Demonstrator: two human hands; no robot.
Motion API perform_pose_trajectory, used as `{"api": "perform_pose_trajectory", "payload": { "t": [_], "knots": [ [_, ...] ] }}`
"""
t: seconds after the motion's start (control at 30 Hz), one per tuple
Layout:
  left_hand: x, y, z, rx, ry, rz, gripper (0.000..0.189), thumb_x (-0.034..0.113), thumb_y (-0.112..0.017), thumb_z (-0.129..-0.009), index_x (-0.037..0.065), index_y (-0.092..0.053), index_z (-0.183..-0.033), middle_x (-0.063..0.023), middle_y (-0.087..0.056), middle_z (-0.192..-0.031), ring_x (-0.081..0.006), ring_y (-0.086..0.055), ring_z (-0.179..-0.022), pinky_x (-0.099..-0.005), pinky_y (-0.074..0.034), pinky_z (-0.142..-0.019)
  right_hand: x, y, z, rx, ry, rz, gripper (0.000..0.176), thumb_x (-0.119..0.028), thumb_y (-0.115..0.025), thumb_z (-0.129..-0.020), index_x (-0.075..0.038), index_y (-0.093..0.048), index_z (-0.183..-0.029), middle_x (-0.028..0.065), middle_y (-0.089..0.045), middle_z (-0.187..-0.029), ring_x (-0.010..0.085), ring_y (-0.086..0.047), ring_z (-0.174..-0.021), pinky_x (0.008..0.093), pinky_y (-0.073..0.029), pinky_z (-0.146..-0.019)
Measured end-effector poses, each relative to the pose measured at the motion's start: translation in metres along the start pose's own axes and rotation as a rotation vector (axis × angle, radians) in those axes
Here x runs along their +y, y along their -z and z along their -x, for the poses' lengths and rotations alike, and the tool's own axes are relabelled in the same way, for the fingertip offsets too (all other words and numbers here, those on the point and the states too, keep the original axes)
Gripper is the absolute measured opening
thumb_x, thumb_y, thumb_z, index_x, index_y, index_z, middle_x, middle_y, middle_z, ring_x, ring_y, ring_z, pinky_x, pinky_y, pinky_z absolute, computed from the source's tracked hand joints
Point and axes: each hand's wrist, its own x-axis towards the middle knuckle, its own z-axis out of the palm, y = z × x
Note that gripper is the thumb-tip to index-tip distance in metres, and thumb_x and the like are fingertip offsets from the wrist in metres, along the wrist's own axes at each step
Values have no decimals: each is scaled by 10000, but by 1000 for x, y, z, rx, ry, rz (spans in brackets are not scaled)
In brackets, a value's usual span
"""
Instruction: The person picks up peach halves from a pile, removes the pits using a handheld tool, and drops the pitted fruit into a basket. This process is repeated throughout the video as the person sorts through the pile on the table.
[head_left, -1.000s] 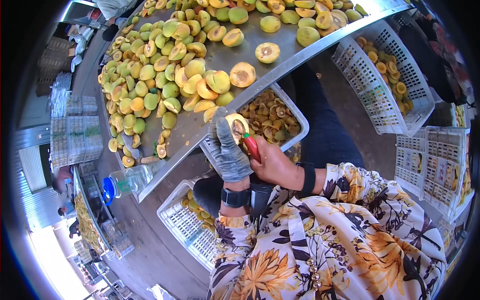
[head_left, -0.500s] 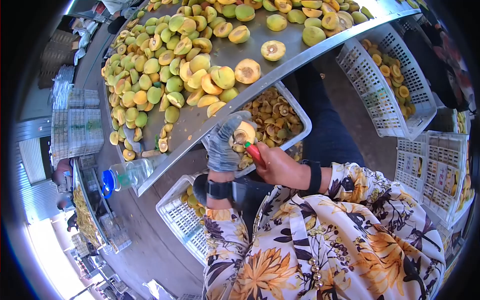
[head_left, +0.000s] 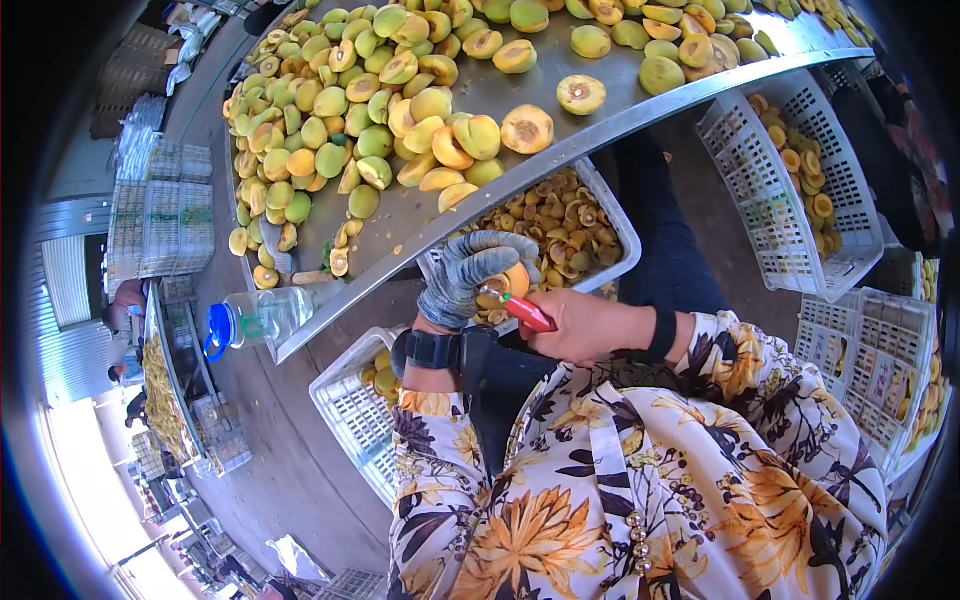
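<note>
My left hand [head_left: 462,278], in a grey knit glove, is closed around a peach half [head_left: 516,283] just below the table edge. My right hand [head_left: 590,326] is bare and grips a red-handled pitting tool [head_left: 532,314] with a green collar. Its metal end meets the peach half near the gloved fingers; part of the fruit is hidden by them. Beneath both hands, a pale tub [head_left: 627,240] holds many brownish-yellow cut pieces. Halved peaches [head_left: 330,130] lie heaped on the metal table [head_left: 560,140] in front of me.
At lower left stands a white crate [head_left: 350,425] with some fruit in it. Another white crate [head_left: 745,185] of pitted halves sits to the right, beside stacked crates [head_left: 850,350]. A blue-capped bottle [head_left: 265,318] rests by the table corner. People [head_left: 125,320] are in the far left background.
The peach half has turned within my left hand, and the gloved fingers now wrap over its top. The tool has shifted lower, with its handle more level. The whole view has moved slightly.
</note>
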Motion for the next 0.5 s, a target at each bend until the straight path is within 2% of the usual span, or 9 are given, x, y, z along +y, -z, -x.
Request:
{"api": "perform_pose_trajectory", "payload": {
  "t": [0.03,0.17,0.23,0.27,0.33,0.4,0.43,0.47,0.5],
  "knots": [
    [-3,1,0,-15,-68,-21,356,246,-641,-743,-43,-603,-947,-174,-628,-812,-249,-627,-687,-325,-530,-641,-9,5,2,-142,-184,-176,116,-87,-516,-792,-38,-457,-879,22,-457,-545,84,-444,-384,247,-358,-325],
    [-15,-3,1,78,-132,219,399,312,-616,-786,3,-542,-1027,-177,-625,-804,-247,-616,-566,-310,-531,-506,-10,4,-2,-304,-300,-665,112,-80,-506,-828,-64,-455,-927,-22,-412,-563,22,-370,-372,179,-293,-316],
    [-45,24,-12,230,-256,71,407,326,-612,-792,10,-535,-1037,-171,-624,-804,-245,-616,-570,-308,-531,-510,-3,5,-6,-376,-351,-986,142,-43,-496,-828,-43,-437,-958,-18,-398,-543,27,-345,-352,184,-268,-297],
    [-45,24,-15,379,-373,-82,415,340,-608,-798,18,-527,-1048,-165,-623,-804,-243,-616,-574,-305,-530,-514,-2,6,-5,-381,-353,-981,142,-43,-496,-828,-43,-437,-958,-18,-398,-543,27,-345,-352,184,-268,-297],
    [-49,21,-14,463,-410,23,390,328,-606,-806,33,-528,-1049,-137,-621,-826,-244,-614,-589,-314,-530,-517,2,7,-3,-459,-190,-982,148,-29,-500,-822,-30,-444,-959,-5,-420,-556,34,-331,-330,187,-263,-286],
    [-44,24,-11,717,-357,385,362,316,-599,-817,45,-534,-1048,-109,-617,-844,-238,-612,-604,-323,-528,-522,-15,9,4,-542,-94,-907,167,-9,-505,-807,-22,-451,-965,1,-424,-553,44,-307,-308,194,-265,-279],
    [-36,30,-5,661,-378,525,275,241,-636,-796,70,-569,-1001,-44,-602,-930,-189,-605,-800,-344,-531,-597,-17,11,2,-413,-113,-808,151,-25,-504,-818,-38,-459,-961,-16,-407,-552,29,-328,-358,185,-280,-300],
    [-36,30,3,759,-352,576,271,261,-627,-801,95,-571,-1008,-53,-605,-916,-195,-608,-802,-346,-532,-601,-18,12,0,-283,-134,-711,135,-40,-504,-829,-54,-466,-957,-32,-390,-551,15,-350,-407,176,-295,-321],
    [-35,33,17,729,-368,541,279,277,-624,-802,99,-570,-1011,-55,-607,-918,-200,-607,-805,-349,-531,-605,-9,14,-10,-177,-181,-595,147,-48,-515,-812,-41,-479,-954,40,-471,-523,128,-460,-395,272,-371,-339]
  ]
}}
